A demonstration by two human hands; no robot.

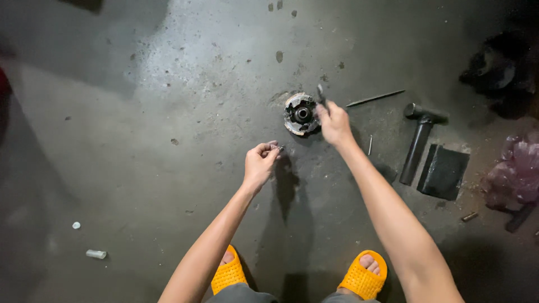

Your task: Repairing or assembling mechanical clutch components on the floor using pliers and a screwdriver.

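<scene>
The floor is bare grey concrete, rough and stained, with many small dark spots in the upper middle of the frame. A strong light falls on the centre, and the corners and edges of the room stay very dark, so little can be seen there.

Just above the centre of the frame a round metal part with a dark hole in its middle lies flat on the floor. The right hand is just beside it, on its right edge; the fingers are closed around a small dark tool that sticks up above the hand. Whether the tool touches the round part, I cannot tell. The left hand is lower and more to the left, apart from the round part, and it pinches a small metal piece between the thumb and the fingertips, with the other fingers curled.

At the right of the frame a black hammer lies on the floor, and a flat black sheet is just beside its handle. A thin metal rod lies above them. A pink plastic bag is at the right edge. A small white cylinder lies in the lower left. At the bottom two orange slippers are on the person's feet
</scene>
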